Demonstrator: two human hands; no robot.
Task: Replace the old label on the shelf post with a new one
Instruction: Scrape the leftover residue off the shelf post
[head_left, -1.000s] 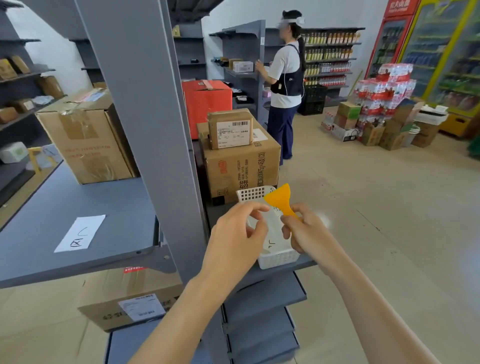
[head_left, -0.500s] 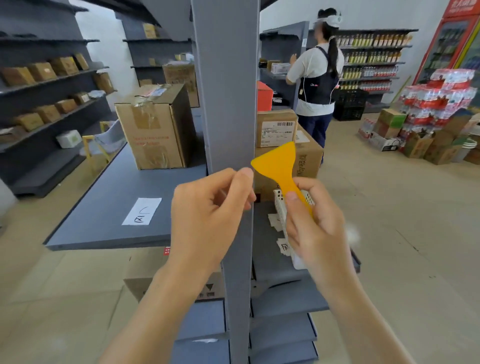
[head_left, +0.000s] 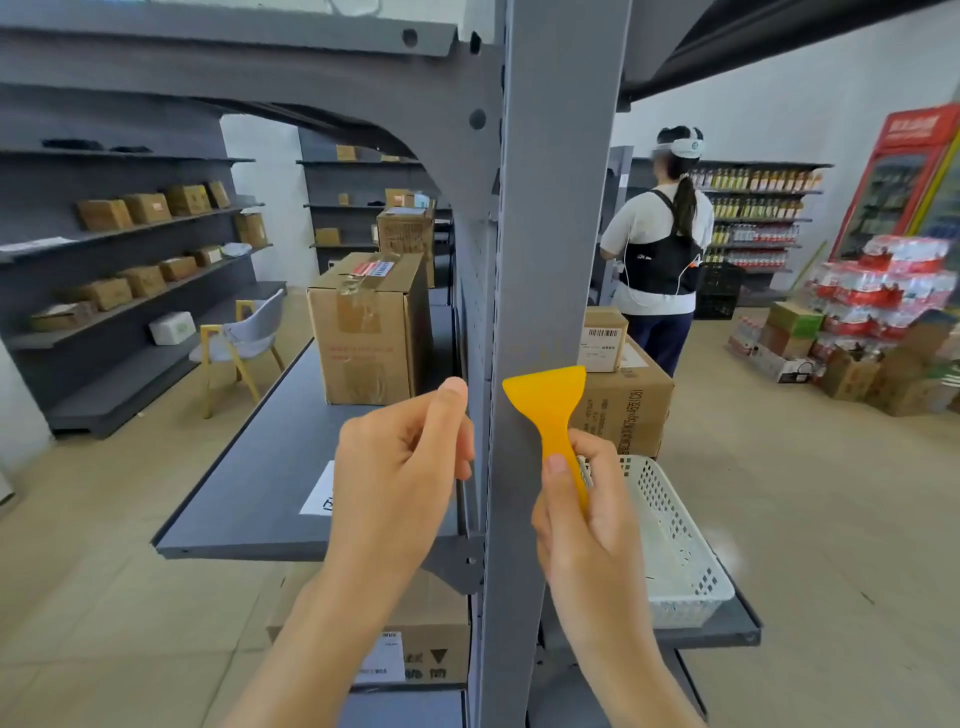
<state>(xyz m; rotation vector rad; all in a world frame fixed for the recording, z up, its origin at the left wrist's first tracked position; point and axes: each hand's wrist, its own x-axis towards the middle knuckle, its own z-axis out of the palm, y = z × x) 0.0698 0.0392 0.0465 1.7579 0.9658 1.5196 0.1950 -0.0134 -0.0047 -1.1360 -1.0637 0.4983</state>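
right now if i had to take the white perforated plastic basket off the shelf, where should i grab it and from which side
Probably the white perforated plastic basket is best taken by its near right rim, coming from the open aisle on the right. The grey metal shelf post and the right hand holding the yellow plastic scraper block its left end, while its open top rim overhangs the shelf edge.

Both bare forearms reach up and forward from the bottom edge; the left hand (head_left: 400, 462) is raised with its fingers (head_left: 441, 415) curled in and pinched against the thumb; the right hand (head_left: 582, 509) is closed in a fist-like grip, thumb pressed on top.
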